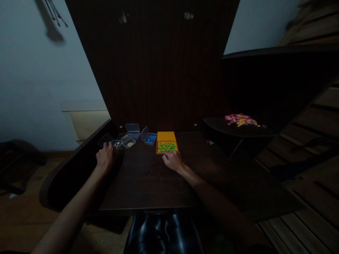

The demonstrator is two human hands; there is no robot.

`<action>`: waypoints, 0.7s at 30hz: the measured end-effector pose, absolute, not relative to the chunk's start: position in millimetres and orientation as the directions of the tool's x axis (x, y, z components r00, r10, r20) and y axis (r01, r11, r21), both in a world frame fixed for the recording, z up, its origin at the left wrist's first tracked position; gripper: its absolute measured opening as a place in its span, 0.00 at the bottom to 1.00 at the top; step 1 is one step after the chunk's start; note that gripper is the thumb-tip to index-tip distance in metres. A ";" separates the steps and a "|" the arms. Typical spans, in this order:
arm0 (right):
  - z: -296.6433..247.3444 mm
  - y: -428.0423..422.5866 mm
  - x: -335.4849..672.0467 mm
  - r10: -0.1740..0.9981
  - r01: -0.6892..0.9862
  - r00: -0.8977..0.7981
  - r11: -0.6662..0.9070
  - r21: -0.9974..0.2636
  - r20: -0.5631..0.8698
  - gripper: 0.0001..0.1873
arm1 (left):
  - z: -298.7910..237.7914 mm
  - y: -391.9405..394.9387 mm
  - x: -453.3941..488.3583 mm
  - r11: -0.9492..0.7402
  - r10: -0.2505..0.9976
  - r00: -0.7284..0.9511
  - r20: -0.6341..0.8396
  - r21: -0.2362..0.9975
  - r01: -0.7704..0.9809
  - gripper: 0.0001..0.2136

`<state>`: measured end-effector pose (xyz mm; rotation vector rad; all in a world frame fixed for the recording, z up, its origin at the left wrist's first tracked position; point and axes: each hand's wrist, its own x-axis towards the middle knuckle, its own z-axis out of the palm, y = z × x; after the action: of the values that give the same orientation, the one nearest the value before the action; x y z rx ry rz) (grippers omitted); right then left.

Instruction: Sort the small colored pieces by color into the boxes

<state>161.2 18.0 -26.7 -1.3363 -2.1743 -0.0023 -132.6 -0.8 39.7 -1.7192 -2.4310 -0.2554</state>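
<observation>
My left hand (pixel 105 157) is at the left of the table, its fingers curled together beside a small clear box with whitish pieces (pixel 117 144). What those fingertips hold, if anything, is hidden. My right hand (pixel 173 161) rests at the front edge of a yellow box (pixel 166 135), whose lid stands raised at the back. Green pieces (pixel 167 146) are spread inside it. The right fingers are bent and closed together over the box's front rim; anything between them is too small to make out.
Between the hands stand clear boxes with raised lids, one with blue pieces (pixel 150 138), another with yellow pieces (pixel 130 144). Dark reddish bits (pixel 157 167) lie scattered nearer me. Colourful pieces (pixel 241 120) are heaped on a raised shelf (pixel 219 125) at right. A dark panel (pixel 159 70) rises behind.
</observation>
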 end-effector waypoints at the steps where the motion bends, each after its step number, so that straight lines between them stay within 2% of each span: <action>1: -27.0 18.0 161.0 0.816 0.814 -0.333 0.502 -0.292 0.473 0.14 | 40.9 1.3 -130.3 0.309 0.914 -0.312 0.258 0.053 0.950 0.27; 4: -27.6 18.1 161.0 0.812 0.801 -0.346 0.517 -0.302 0.471 0.14 | 42.3 14.2 -127.9 0.282 0.902 -0.298 0.312 0.097 0.954 0.28; 7: -27.9 18.3 161.4 0.807 0.787 -0.360 0.533 -0.312 0.469 0.14 | 40.3 32.1 -131.8 0.230 0.925 -0.265 0.271 0.154 0.961 0.26; 11: -28.2 18.2 161.5 0.806 0.782 -0.366 0.538 -0.316 0.466 0.14 | 34.8 45.6 -134.8 0.160 0.961 -0.191 0.200 0.161 0.974 0.23; 21: -27.8 18.4 160.8 0.828 0.801 -0.310 0.492 -0.341 0.466 0.14 | 49.7 51.1 -126.3 0.233 0.937 -0.274 0.216 0.198 0.952 0.31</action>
<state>160.8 18.4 -27.8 -1.3347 -2.1454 0.0602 -126.3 51.1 49.7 -1.8614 -2.4257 -0.4506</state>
